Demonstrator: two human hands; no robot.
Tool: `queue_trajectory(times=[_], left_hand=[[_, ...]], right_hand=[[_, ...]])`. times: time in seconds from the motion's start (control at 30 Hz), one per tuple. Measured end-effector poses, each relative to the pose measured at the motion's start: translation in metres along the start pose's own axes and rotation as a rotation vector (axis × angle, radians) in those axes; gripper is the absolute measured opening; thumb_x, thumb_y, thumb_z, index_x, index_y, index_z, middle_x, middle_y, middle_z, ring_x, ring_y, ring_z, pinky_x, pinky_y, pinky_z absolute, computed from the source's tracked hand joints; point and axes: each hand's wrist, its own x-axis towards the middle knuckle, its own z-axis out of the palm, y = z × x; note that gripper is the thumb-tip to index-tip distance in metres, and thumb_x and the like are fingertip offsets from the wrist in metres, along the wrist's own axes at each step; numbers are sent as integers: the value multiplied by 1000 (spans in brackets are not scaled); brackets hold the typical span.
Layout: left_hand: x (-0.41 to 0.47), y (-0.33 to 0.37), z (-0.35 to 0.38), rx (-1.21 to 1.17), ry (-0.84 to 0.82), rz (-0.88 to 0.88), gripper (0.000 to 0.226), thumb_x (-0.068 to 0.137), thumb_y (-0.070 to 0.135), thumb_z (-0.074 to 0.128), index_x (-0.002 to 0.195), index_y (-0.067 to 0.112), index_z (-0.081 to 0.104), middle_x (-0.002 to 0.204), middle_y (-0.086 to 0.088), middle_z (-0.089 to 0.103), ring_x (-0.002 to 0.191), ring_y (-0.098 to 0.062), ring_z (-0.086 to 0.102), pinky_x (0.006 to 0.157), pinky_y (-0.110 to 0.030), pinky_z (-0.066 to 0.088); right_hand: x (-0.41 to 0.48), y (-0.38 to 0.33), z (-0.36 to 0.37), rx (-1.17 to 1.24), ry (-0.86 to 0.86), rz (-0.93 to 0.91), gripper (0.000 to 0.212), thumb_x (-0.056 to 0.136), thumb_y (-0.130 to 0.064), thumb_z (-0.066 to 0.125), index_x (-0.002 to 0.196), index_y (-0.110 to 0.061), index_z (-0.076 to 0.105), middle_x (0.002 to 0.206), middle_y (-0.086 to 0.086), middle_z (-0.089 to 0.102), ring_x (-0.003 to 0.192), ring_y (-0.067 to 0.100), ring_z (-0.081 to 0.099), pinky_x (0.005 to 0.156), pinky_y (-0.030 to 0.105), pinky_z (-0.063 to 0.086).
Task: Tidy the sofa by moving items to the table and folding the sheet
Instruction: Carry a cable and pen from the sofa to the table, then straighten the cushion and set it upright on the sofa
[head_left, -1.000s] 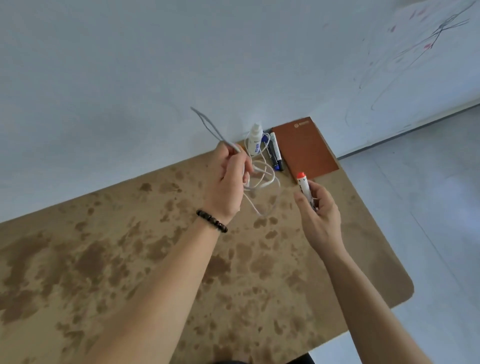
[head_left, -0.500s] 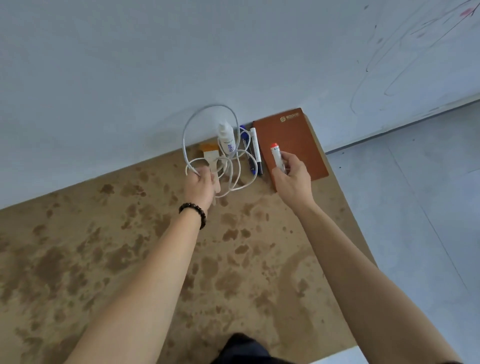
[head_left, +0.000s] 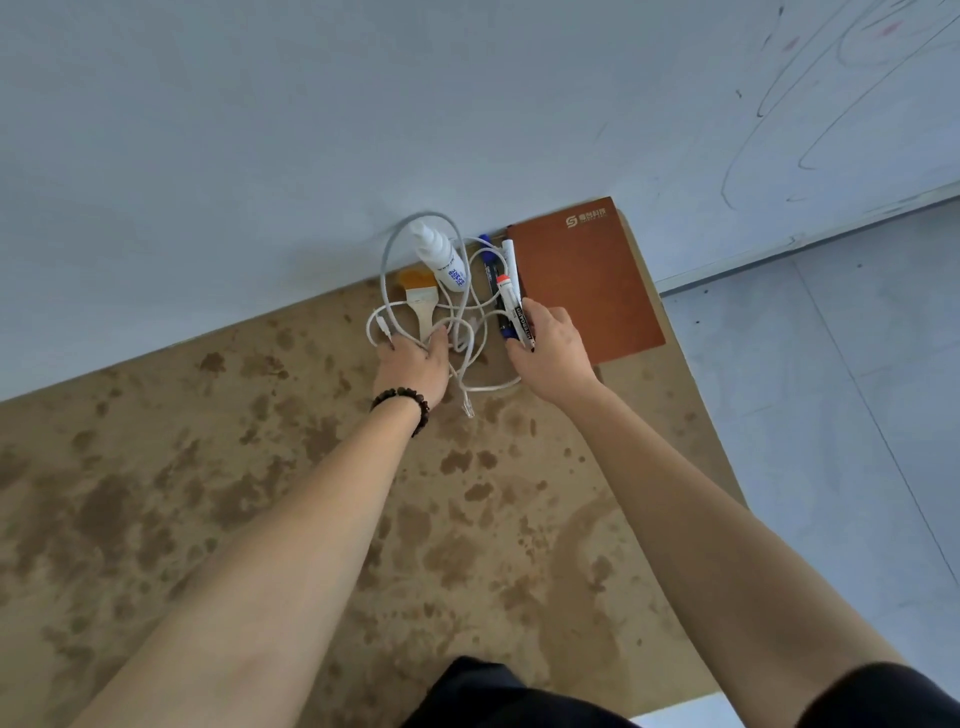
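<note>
At the far edge of the brown mottled table (head_left: 260, 493), my left hand (head_left: 413, 366) holds a tangled white cable (head_left: 387, 260) down on the tabletop. The cable's loops lie around a white spray bottle (head_left: 441, 254) and a small brush (head_left: 421, 301). My right hand (head_left: 553, 353) pinches a white marker with a red cap (head_left: 508, 296). This marker lies low against two other markers (head_left: 488, 262), just left of an orange-brown notebook (head_left: 587, 275).
A pale wall (head_left: 260, 156) runs directly behind the table, with scribbles at the upper right. Grey floor (head_left: 831, 389) lies past the table's right edge. The sofa and the sheet are out of view.
Both hands moved forward and down toward the far table edge. The cable went from hanging in the air to lying on the table, and the red-capped marker came down beside the other markers.
</note>
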Motion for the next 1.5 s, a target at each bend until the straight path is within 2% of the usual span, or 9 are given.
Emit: queue_trajectory(times=[0.17,0.33,0.6,0.77,0.87,0.93,1.07,1.33,1.5], left_hand=[[-32,-14,1,-171,-37,107,92,84,72,47,150,11,24,150,-7,26,138,-25,32,113,-39,30],[-46,-35,18,-207,5,170,96,82,80,40,153,17,20,158,-4,23,146,-21,20,118,-45,22],[-99,-76,40,-97,45,208,66,100,54,32,150,10,28,156,-8,31,144,-22,28,116,-37,25],[-171,-86,8,-350,217,186,45,103,42,35,137,18,51,136,6,56,121,-3,50,99,-19,40],[-222,-111,-26,-449,312,216,47,102,45,35,138,20,51,136,13,53,121,6,48,97,-4,36],[-258,-140,-47,-517,354,202,53,99,55,35,139,23,49,140,14,51,127,5,46,102,-11,38],[-337,-208,-78,-552,565,116,56,95,53,41,141,21,46,141,11,50,131,-2,46,105,-21,40],[-528,-353,-34,-701,963,-356,52,89,33,57,140,25,46,141,6,49,127,-19,49,101,-32,36],[-645,-434,20,-830,1266,-556,71,75,54,59,138,24,48,140,0,51,123,-18,51,101,-35,37]], right_hand=[[-24,-2,-4,10,-25,1,49,96,-22,52,144,-16,40,131,11,47,114,27,51,85,26,35],[-44,14,7,-21,9,-26,57,99,-24,49,152,-17,30,152,8,35,132,24,44,100,30,38],[-83,39,19,-109,-12,-92,58,98,-25,49,152,-20,28,157,9,26,136,27,41,100,39,44],[-135,24,4,-135,-4,-98,37,104,-35,39,133,-19,55,128,4,58,118,25,53,90,34,42],[-178,7,-1,-41,77,-153,41,104,-41,39,136,-22,56,134,-3,57,124,15,51,100,29,41],[-210,-4,-2,26,73,-194,43,102,-45,42,139,-27,53,139,-8,52,126,7,48,101,27,40],[-283,-23,3,130,47,-334,55,95,-52,49,146,-32,41,144,-17,40,122,-13,42,92,8,35],[-424,-47,71,98,-152,-591,73,87,-58,60,149,-38,29,142,-8,39,125,3,47,88,2,39],[-520,-64,140,-83,-381,-719,82,79,-72,55,149,-39,28,144,-16,35,128,7,45,88,27,49]])
